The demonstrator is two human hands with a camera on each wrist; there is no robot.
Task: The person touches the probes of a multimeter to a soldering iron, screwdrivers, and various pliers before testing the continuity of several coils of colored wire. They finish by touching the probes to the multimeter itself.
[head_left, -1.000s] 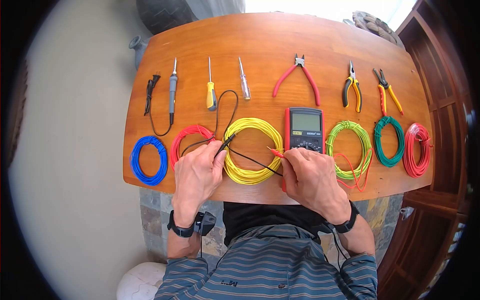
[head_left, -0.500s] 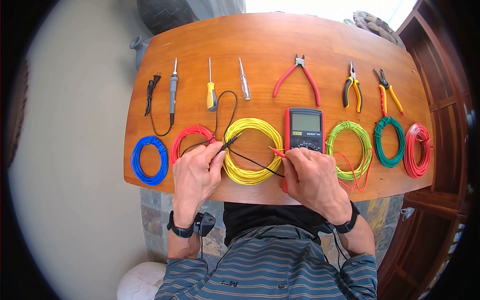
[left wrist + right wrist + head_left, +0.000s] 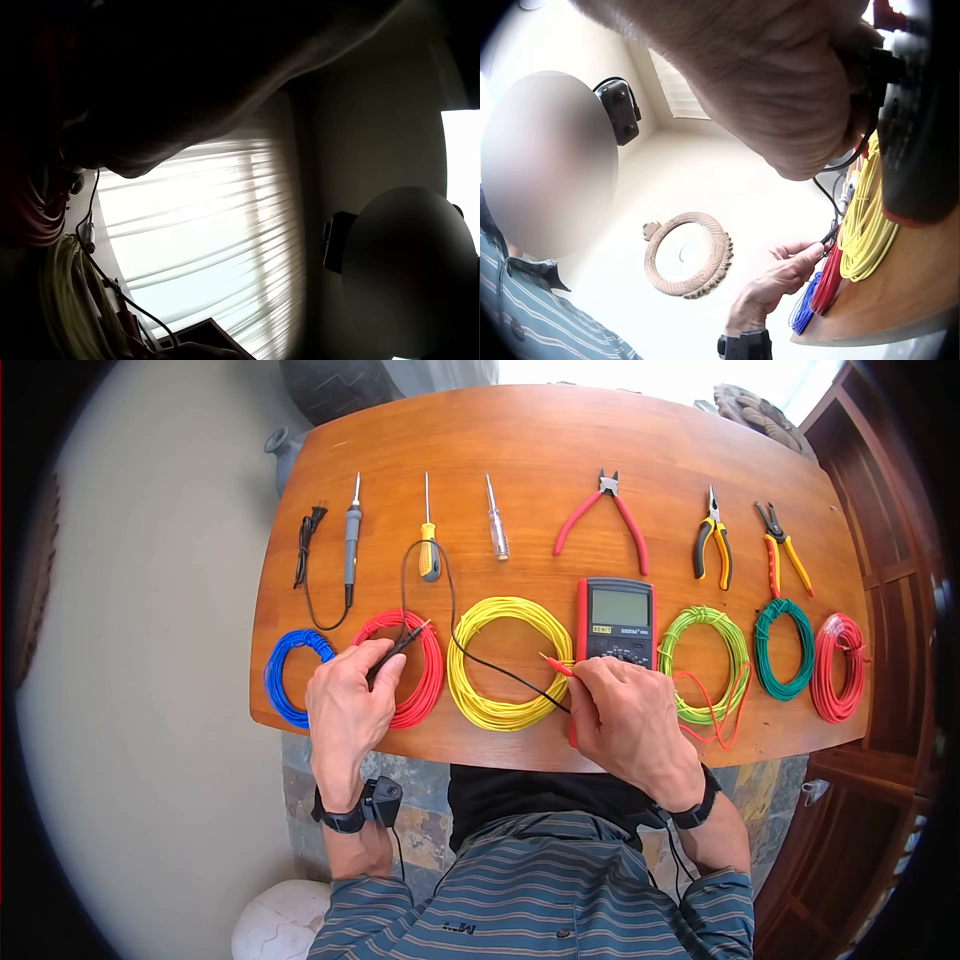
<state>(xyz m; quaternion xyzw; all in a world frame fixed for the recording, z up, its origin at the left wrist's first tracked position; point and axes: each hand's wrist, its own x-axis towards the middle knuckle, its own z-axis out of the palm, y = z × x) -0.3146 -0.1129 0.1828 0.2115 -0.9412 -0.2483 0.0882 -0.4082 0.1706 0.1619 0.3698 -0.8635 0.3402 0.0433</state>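
Observation:
In the head view my left hand [image 3: 350, 700] pinches the black probe [image 3: 398, 650], its metal tip pointing up over the red wire coil [image 3: 432, 670]. My right hand [image 3: 635, 720] grips the red probe [image 3: 560, 666] at the lower part of the multimeter [image 3: 620, 605], its tip reaching over the right side of the yellow coil [image 3: 462, 685]. From the black probe a black lead loops up past the yellow screwdriver [image 3: 429, 555] and back down to the right hand. The right wrist view also shows the left hand [image 3: 776, 281] holding the black probe. The left wrist view is very dark.
A blue coil [image 3: 283, 700] lies at the left; light green [image 3: 742, 660], dark green [image 3: 763, 650] and red [image 3: 823, 680] coils lie at the right. Behind them are a soldering iron [image 3: 351, 550], a clear screwdriver [image 3: 498, 535], red-handled cutters [image 3: 632, 525] and two more pliers [image 3: 710, 540].
My left hand has moved left with the black probe, from the yellow coil's edge to over the red coil, and the black lead's loop has shifted left. My right hand has hardly moved.

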